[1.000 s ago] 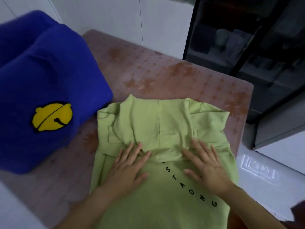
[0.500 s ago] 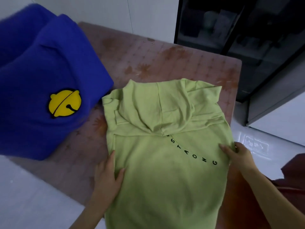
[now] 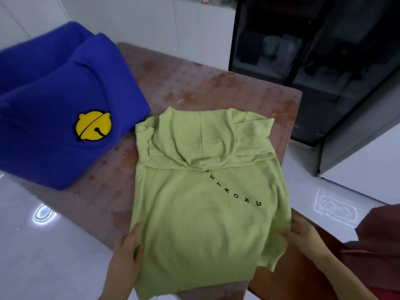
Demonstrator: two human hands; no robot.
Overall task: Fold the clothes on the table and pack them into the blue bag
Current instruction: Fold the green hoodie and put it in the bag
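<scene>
we see the green hoodie (image 3: 205, 213) lying flat on the brown patterned table (image 3: 216, 83), back up. its hood is folded down over the shoulders, and black letters run in a slant below the hood. its lower hem hangs over the near table edge. our left hand (image 3: 127, 252) lies against the hoodie's lower left edge, fingers stretched along it and thumb on the cloth; we cannot tell whether it pinches any fabric. our right hand (image 3: 303, 232) grasps the lower right edge with curled fingers. the blue bag (image 3: 54, 94), with a yellow bell patch (image 3: 93, 125), sits on the table just left of the hoodie. a dark red cloth (image 3: 378, 234) lies at right.
</scene>
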